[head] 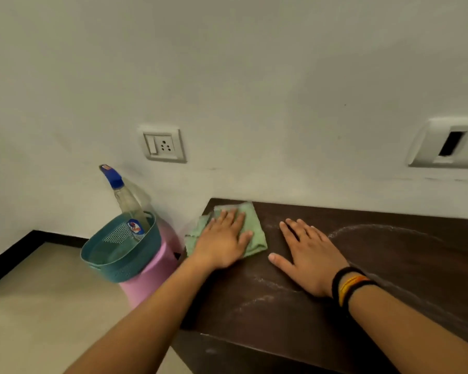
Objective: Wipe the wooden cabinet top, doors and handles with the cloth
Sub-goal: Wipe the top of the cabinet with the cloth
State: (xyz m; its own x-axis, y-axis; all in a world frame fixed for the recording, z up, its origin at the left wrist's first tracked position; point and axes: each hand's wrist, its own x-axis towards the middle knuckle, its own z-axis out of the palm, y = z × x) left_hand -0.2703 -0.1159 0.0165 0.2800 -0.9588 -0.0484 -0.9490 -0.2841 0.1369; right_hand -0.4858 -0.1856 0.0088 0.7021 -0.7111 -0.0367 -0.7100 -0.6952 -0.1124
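Note:
The dark brown wooden cabinet top [376, 271] fills the lower right, streaked with pale dust and wipe marks. A folded green cloth [254, 225] lies at its far left corner, partly overhanging the left edge. My left hand [222, 244] presses flat on the cloth, fingers together pointing toward the wall. My right hand [308, 255] rests flat on the bare top just right of the cloth, fingers spread, with black and orange bands on the wrist. The cabinet's doors and handles are out of sight.
Left of the cabinet stands a pink stool [152, 279] carrying a teal perforated basket [114, 255] with a spray bottle [125, 195] leaning in it. A switch socket [162, 144] and a second wall plate [448, 144] sit on the white wall. Beige floor lies lower left.

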